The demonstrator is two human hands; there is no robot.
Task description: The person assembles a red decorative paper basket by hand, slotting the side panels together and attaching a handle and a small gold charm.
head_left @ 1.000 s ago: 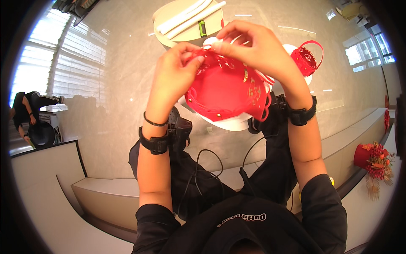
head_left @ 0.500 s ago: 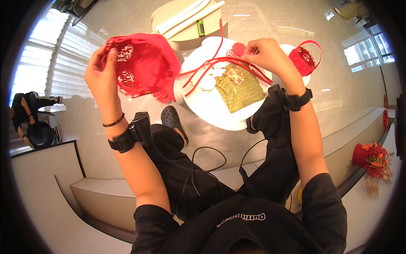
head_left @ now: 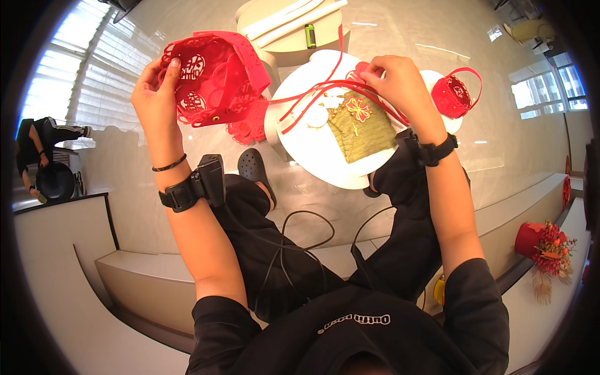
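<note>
Red basket (head_left: pixel 228 72) in the left hand (head_left: pixel 153 94), past the white table's (head_left: pixel 312 156) edge at ten o'clock.
Floor (head_left: pixel 137 181) spreads toward eight o'clock; a beige table (head_left: pixel 287 42) stands close at eleven. Two red baskets in all, the second basket (head_left: pixel 450 97) near three o'clock; two white rolls (head_left: pixel 300 24), one green square (head_left: pixel 365 140), several red strips (head_left: pixel 340 44). The held basket lies at three o'clock from its gripping hand, thumb inside, and at nine from the right hand (head_left: pixel 395 75), whose fingertips nearly meet; I cannot tell whether they pinch anything.
</note>
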